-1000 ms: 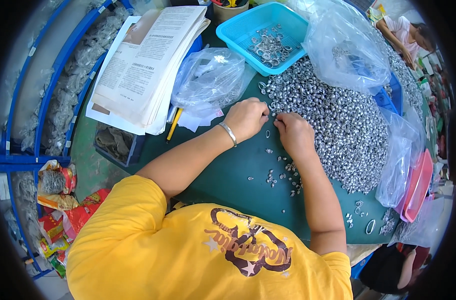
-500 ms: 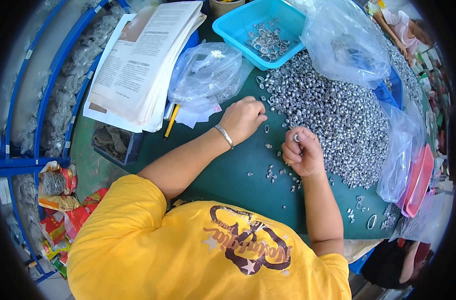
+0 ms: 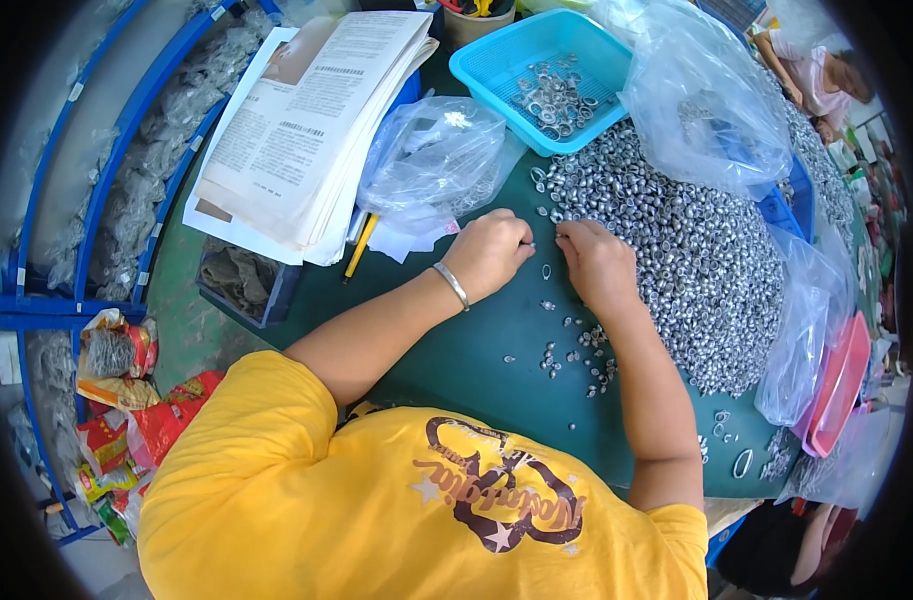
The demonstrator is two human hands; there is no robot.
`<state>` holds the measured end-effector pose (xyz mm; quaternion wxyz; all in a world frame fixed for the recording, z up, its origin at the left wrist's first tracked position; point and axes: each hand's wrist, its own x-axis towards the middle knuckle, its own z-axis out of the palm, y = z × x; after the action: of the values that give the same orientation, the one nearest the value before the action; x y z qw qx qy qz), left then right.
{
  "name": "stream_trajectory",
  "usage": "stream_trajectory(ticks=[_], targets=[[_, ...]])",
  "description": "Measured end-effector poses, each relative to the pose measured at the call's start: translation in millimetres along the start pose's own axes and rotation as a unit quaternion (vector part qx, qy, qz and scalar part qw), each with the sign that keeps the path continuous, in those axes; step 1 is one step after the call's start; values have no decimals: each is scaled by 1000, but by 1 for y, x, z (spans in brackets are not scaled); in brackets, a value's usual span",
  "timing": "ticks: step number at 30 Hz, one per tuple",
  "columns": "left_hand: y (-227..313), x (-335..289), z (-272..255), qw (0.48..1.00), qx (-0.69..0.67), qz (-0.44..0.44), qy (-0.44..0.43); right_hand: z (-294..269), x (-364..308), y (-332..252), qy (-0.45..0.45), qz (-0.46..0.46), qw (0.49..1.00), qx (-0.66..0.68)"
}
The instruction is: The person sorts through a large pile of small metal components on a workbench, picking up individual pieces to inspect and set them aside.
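Observation:
A large heap of small silver-coloured metal pieces, rounded and ring-like, covers the right side of the green table. My right hand, fingers closed together, is at the heap's left edge; whatever its fingertips pinch is hidden. A short gap to the left, my left hand is closed with its knuckles up, and I cannot make out what it holds. One loose oval metal ring lies between and just below the hands. Several loose metal pieces are scattered nearer to me.
Beyond the hands stands a turquoise basket holding more rings. Clear plastic bags and a stack of printed sheets lie at the left, beside a yellow pencil. A red tray is at the right; another person sits far right.
My right hand has turned over and moved up and left, closer to my left hand. The metal ring visible in its fingers earlier is out of sight. My left hand stays closed.

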<state>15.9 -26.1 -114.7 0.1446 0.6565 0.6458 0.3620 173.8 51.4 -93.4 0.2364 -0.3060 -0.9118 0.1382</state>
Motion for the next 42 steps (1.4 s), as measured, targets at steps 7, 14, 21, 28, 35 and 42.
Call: stream_trajectory(ticks=[7, 14, 21, 28, 35, 42], targets=[[14, -7, -9, 983, -140, 102, 65, -13, -23, -3, 4, 186, 887, 422], [31, -15, -11, 949, -297, 64, 85, -18, -29, 1, -118, 244, 490, 829], [20, -29, -15, 585, -751, -302, -46, 6, 13, -4, -7, 134, 971, 199], [21, -33, -16, 589, -738, -329, -19, 17, 23, -7, 33, 24, 998, 50], [26, -30, -7, 577, -741, -343, -25, -25, -17, -9, 15, 55, 916, 396], [38, -26, -3, 602, -718, -341, -72, -46, -76, 1, 80, 139, 600, 784]])
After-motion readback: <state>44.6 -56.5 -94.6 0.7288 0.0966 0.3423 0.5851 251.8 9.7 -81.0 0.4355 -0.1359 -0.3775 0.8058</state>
